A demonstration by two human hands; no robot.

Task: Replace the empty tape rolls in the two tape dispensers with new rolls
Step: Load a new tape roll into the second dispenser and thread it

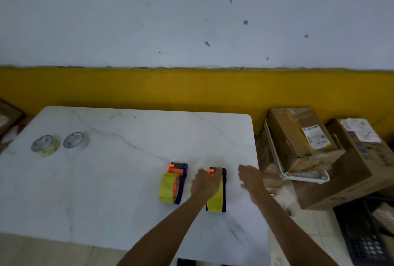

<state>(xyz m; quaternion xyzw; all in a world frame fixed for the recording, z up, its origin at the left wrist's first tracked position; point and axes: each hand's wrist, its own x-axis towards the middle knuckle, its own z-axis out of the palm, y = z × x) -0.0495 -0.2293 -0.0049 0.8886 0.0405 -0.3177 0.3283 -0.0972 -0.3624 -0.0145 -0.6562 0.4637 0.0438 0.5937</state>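
Two dark blue and orange tape dispensers stand side by side on the white marble table [119, 176]. The left dispenser [173, 182] carries a yellowish tape roll and stands untouched. My left hand [205, 183] grips the top of the right dispenser [217, 196], which also holds a yellowish roll. My right hand [250, 178] hovers just right of that dispenser with its fingers spread, holding nothing. Far left on the table lie two rolls: a yellowish one [45, 146] and a whitish one [76, 140].
Cardboard boxes [302, 137] and a white rack [298, 177] stand close to the table's right edge. A black crate [364, 233] sits on the floor at lower right. A yellow and white wall runs behind the table. More boxes show at the far left.
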